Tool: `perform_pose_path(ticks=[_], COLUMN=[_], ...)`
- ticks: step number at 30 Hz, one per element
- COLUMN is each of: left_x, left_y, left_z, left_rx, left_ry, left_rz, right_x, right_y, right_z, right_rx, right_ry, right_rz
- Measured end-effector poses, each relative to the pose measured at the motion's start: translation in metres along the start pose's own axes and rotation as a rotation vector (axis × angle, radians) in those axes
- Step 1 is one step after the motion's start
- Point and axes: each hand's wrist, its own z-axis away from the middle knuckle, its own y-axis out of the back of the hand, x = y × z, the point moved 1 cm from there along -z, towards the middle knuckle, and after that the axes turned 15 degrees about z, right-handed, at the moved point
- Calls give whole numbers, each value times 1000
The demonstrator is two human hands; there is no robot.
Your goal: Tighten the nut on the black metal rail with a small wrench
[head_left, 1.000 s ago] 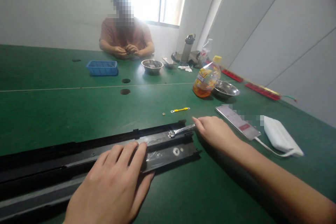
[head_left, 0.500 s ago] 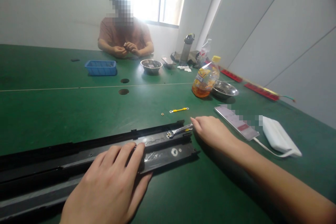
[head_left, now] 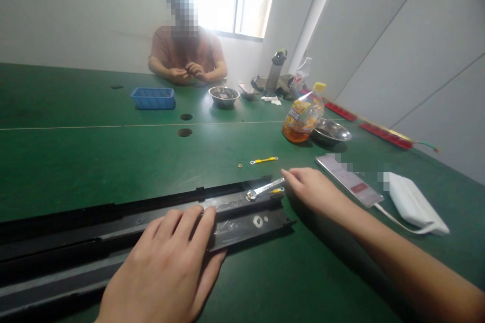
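Note:
A long black metal channel point(head_left: 231, 232) lies on the table, its end near the middle of the view. My left hand point(head_left: 162, 257) holds it down, fingers over the top and thumb along the near side. My right hand point(head_left: 308, 184) is closed around the far end of a silver wrench point(head_left: 267, 187). The wrench's ring end sits over a fastener on the channel near its end. Beside the wrench, a yellow lead point(head_left: 278, 190) with a metal lug shows partly. A second yellow lead point(head_left: 264, 160) and a small brass-coloured nut or washer point(head_left: 240, 165) lie beyond the channel.
On the green table point(head_left: 94, 161) stand a blue basket point(head_left: 153, 98), a steel bowl point(head_left: 223, 97), another bowl point(head_left: 331, 132) and a drink bottle point(head_left: 303, 113). A phone point(head_left: 348, 180) and a white cabled object point(head_left: 415, 202) lie right. A person point(head_left: 189, 55) sits opposite, hands together.
The view has shifted slightly, so everything sits a little farther right. The wrench handle appears swung slightly away, showing more of the yellow lead beside it. My left hand stays on the channel.

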Motion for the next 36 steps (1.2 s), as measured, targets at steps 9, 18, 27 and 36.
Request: perform_pose_path(ticks=[9, 18, 27, 36], left_x=[-1, 0, -1, 0], left_y=[-1, -1, -1, -1], left_z=[2, 1, 2, 1], left_rx=[1, 4, 2, -1], left_ry=[4, 3, 0, 3], left_rz=[1, 6, -3, 1], right_x=[4, 2, 2, -3], right_y=[10, 0, -2, -6], right_z=[17, 23, 25, 28], right_rx=[-131, -266, -220, -161], right_ry=[-39, -90, -40, -86], right_rz=[-438, -789, -686, -662])
